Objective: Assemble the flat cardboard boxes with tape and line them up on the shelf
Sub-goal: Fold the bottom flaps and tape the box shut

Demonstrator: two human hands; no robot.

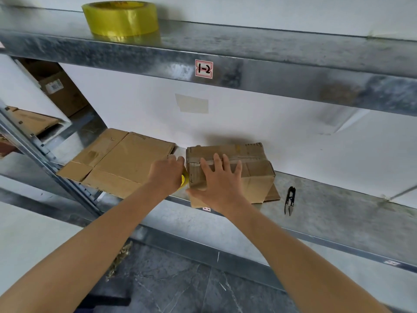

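On the middle shelf (338,206), close by, the right hand (222,184) lies flat on top of the made-up box (255,168) — fingers spread wide, holding nothing. Just beside it, the left hand (167,172) curls round some yellow tape (184,180) at the box's left side. Flat cardboard (126,161) lies further left, black snips (290,201) to the right. Up high — a big tape roll (120,18).

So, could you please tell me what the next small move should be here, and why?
Probably draw the yellow tape in the left hand rightward across the top seam of the box. The right hand lies flat on the flaps, holding them down, and the tape, mostly hidden, sits at the box's left edge, so the seam looks ready for a strip.
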